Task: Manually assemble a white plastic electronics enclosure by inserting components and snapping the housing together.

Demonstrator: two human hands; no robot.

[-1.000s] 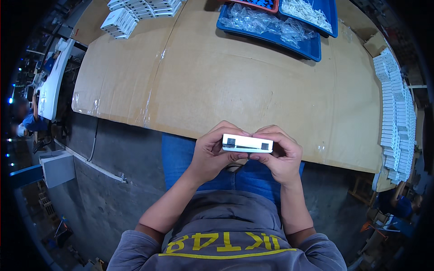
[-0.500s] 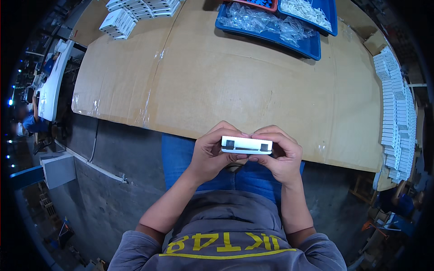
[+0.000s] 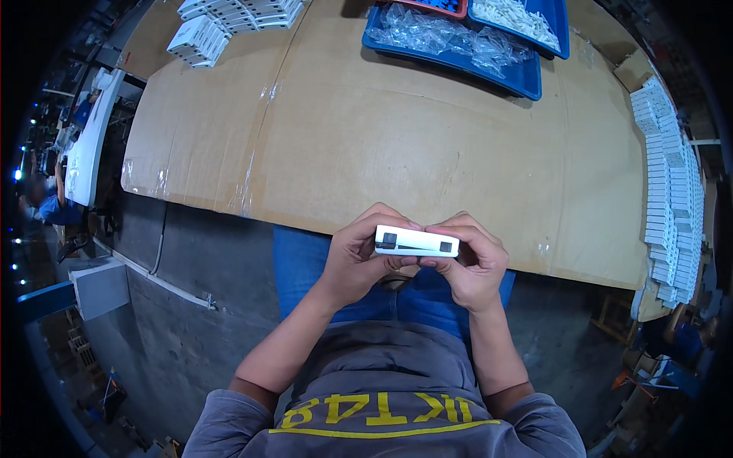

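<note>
Between my two hands, just in front of the table's near edge, is a flat white plastic case (image 3: 417, 241). Its long narrow side faces up and shows a dark square near each end. A dark wedge-shaped gap runs along that side, wider toward the left and closing toward the right. My left hand (image 3: 363, 248) grips the left end, fingers on the far face and thumb on the near one. At the right end my right hand (image 3: 475, 256) pinches it the same way. The case's lower part is hidden by my fingers.
A cardboard-covered table (image 3: 397, 145) spreads ahead. At its back, a blue tray (image 3: 527, 84) carries clear plastic bags, beside another blue tray (image 3: 563, 46) of small white parts. White cases (image 3: 200, 42) stand stacked back left; tall white stacks (image 3: 660, 206) line the right. A person (image 3: 53, 204) sits far left.
The gap along the case's side has closed at the right end and stays wider at the left. Both hands keep their grip, with the case tilted very slightly.
</note>
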